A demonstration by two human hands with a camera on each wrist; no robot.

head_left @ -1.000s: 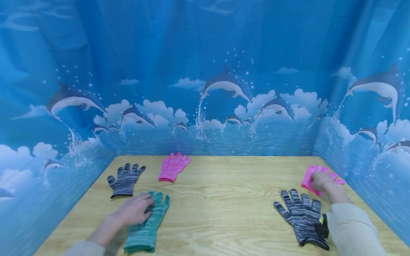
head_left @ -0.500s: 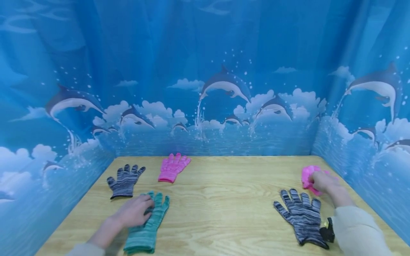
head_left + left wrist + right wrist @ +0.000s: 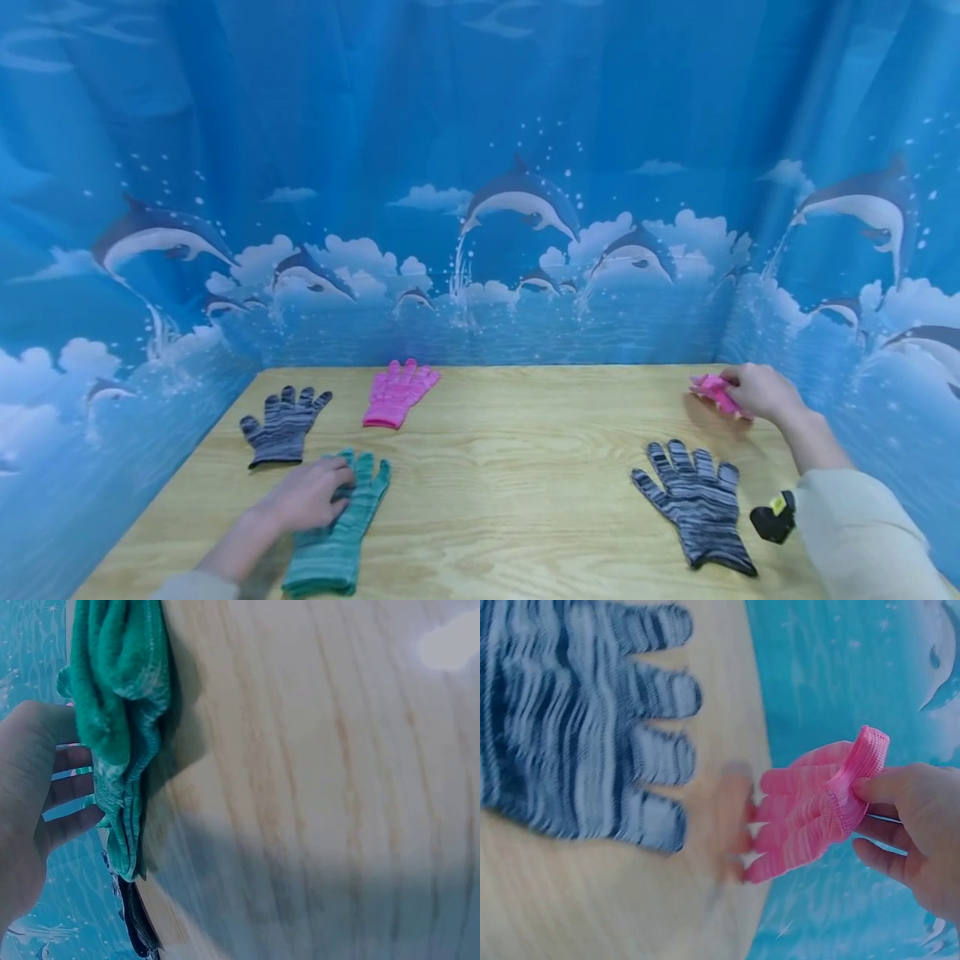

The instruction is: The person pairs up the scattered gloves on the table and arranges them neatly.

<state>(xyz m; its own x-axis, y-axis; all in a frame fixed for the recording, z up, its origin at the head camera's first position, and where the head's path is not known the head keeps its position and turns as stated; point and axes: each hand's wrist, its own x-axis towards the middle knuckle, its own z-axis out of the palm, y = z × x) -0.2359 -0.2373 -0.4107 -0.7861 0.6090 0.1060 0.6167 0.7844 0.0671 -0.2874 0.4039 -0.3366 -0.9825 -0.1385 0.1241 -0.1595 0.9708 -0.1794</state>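
In the head view my left hand (image 3: 311, 493) rests on a green knit glove (image 3: 347, 533) lying on the table at the lower left. The left wrist view shows the fingers relaxed against the folded side of that glove (image 3: 124, 712). At the far right my right hand (image 3: 761, 392) pinches a pink glove (image 3: 722, 398), lifted off the table with a shadow under it. In the right wrist view the thumb and fingers grip this pink glove (image 3: 817, 802) by its cuff, and its fingers hang toward the table.
A grey-and-black striped glove (image 3: 693, 504) lies below the right hand. Another striped glove (image 3: 283, 427) and a second pink glove (image 3: 399, 392) lie at the back left. A blue dolphin-print curtain (image 3: 420, 167) encloses the wooden table (image 3: 517, 483).
My right hand has gathered the pink glove and raised it off the table, from lying flat to hanging. The left hand stays on the green glove.
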